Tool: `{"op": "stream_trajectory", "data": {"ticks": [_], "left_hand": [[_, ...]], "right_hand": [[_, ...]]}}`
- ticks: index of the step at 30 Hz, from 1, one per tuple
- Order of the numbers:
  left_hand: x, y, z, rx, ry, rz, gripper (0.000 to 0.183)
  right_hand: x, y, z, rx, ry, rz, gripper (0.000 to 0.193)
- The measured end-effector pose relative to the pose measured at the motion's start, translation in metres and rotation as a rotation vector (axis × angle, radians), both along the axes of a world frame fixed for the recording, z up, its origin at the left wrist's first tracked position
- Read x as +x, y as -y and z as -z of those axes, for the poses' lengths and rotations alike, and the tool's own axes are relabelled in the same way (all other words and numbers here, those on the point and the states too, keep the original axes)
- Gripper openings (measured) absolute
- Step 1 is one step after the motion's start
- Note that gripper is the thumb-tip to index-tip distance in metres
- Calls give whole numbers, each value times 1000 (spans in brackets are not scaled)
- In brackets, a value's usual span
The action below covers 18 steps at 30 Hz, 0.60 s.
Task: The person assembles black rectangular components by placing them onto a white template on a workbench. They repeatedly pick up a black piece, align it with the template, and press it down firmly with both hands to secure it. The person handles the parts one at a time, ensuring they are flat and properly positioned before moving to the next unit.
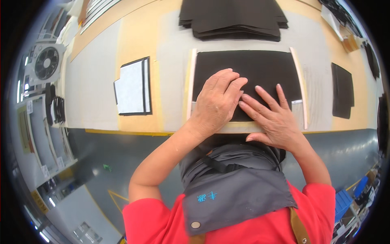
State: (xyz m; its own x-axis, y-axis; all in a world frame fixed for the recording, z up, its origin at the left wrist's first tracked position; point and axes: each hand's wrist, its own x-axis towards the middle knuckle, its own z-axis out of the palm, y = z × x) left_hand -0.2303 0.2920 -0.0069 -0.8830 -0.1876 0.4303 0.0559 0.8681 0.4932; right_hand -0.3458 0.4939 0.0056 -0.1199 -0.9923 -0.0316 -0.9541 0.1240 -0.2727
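A black flat sheet [252,65] lies on the table in front of me, between two pale upright strips, the left strip [192,81] and the right strip [298,87]. My left hand [219,97] is over the sheet's left half, its fingers bent and pressed together; whatever is in them, if anything, is hidden. My right hand [274,116] lies with fingers spread on the sheet's lower right part, its thumb near the table's front edge. The fingertips of both hands come close together near the sheet's middle.
A stack of black sheets [235,20] sits beyond the work area. On the left lies a white panel [132,89] with black edges; on the right, another black piece [342,91]. A white fan [46,62] and shelving [44,134] stand at far left. A yellow-edged table front [122,132] runs before me.
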Motion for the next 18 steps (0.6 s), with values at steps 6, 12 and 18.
{"op": "stream_trajectory", "data": {"ticks": [6,12,18], "left_hand": [[-37,1,11,-121,-4,124,30],[-41,6,12,-181,25,149,24],[-38,6,11,-181,24,112,24]], "right_hand": [[0,-4,8,-48,-15,8,86],[0,-4,10,-53,-33,0,89],[0,-3,6,-27,-2,12,88]]}}
